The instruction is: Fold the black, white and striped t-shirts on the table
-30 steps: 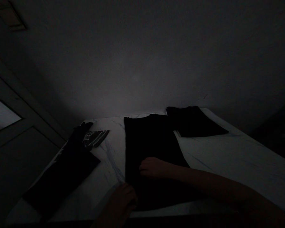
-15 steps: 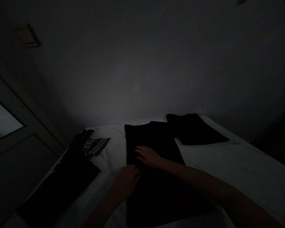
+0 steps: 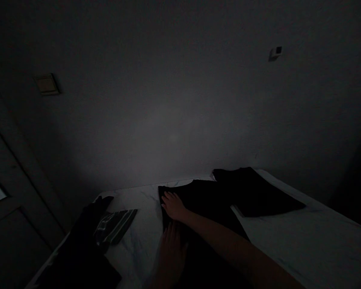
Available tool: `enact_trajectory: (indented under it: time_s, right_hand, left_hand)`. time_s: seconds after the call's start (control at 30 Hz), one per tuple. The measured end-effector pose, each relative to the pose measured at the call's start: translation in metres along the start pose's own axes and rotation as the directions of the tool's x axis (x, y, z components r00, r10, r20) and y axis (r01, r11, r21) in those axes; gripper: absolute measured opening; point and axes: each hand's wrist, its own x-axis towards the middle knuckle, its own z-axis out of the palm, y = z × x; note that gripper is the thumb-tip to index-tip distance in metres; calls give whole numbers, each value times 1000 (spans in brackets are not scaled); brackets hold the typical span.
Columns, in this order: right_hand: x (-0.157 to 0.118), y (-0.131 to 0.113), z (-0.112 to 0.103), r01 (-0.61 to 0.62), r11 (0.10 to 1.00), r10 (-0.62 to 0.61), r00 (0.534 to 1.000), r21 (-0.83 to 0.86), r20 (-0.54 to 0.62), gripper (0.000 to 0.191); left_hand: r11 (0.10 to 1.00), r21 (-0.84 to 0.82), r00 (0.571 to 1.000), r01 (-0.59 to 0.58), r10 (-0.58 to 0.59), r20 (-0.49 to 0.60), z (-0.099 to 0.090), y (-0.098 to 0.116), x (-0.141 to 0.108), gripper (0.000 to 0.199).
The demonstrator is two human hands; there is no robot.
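A black garment (image 3: 201, 196) lies spread flat over the middle of the table, its kind hard to tell in the dim light. My right hand (image 3: 173, 205) rests palm down near its far left corner, fingers spread. Just nearer to me, my left hand (image 3: 171, 249) lies along the garment's left edge with its fingers stretched out. The garment's near end is dark and partly covered by my right forearm.
The table (image 3: 135, 241) has a white marbled top against a grey wall. Another black garment (image 3: 255, 192) lies flat at the back right. On the left are a dark heap of cloth (image 3: 81, 249) and a striped cloth (image 3: 117, 226). A door (image 3: 6, 224) stands at far left.
The view has tilted up. My right hand has slid toward the garment's far left corner. My left hand has moved forward along the left edge, and its curled fingers have straightened.
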Motion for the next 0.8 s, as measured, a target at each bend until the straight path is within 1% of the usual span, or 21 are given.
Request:
enact_trajectory:
  time_s: [0.1, 0.2, 0.27, 0.33, 0.4, 0.43, 0.5, 0.53, 0.6, 0.67, 0.73, 0.8]
  right_hand:
    - [32, 6, 18, -65, 998, 64, 998, 27, 19, 54]
    - [48, 16, 35, -155, 984, 152, 988, 84, 39, 61]
    - [53, 20, 42, -181, 972, 177, 983, 147, 40, 63]
    - [55, 22, 45, -156, 967, 156, 988, 200, 18, 64]
    - [50, 24, 42, -118, 968, 131, 990, 220, -44, 60]
    - [42, 26, 38, -104, 969, 125, 989, 224, -82, 57]
    - [12, 35, 27, -72, 973, 104, 985, 220, -139, 49]
    - [-10, 42, 20, -52, 976, 85, 985, 212, -148, 46]
    - [-70, 59, 7, -15, 982, 39, 992, 190, -119, 47]
    - [-140, 78, -6, -35, 984, 49, 996, 174, -78, 53]
    - [-206, 92, -17, -178, 968, 189, 981, 178, -46, 57]
    - [-260, 99, -23, -295, 937, 304, 952, 188, -20, 58]
  left_hand:
    - [997, 60, 999, -46, 47, -15, 13, -11, 1, 56]
    - [984, 170, 993, -49, 66, -97, 27, -19, 3, 52]
    - [974, 218, 985, -60, 94, -147, 35, -23, 4, 50]
    - [968, 234, 973, -94, 139, -186, 42, -29, 5, 51]
    - [963, 231, 958, -138, 189, -217, 48, -38, 7, 55]
    - [960, 227, 950, -162, 214, -227, 50, -44, 9, 56]
    - [953, 217, 940, -214, 261, -219, 53, -58, 13, 57]
    - [948, 209, 937, -242, 284, -202, 53, -64, 15, 56]
    - [939, 184, 935, -291, 320, -153, 51, -74, 19, 55]
    - [940, 152, 940, -305, 323, -109, 47, -78, 22, 54]
    - [956, 138, 957, -260, 274, -92, 42, -73, 22, 53]
    - [968, 143, 971, -206, 220, -91, 37, -60, 23, 50]
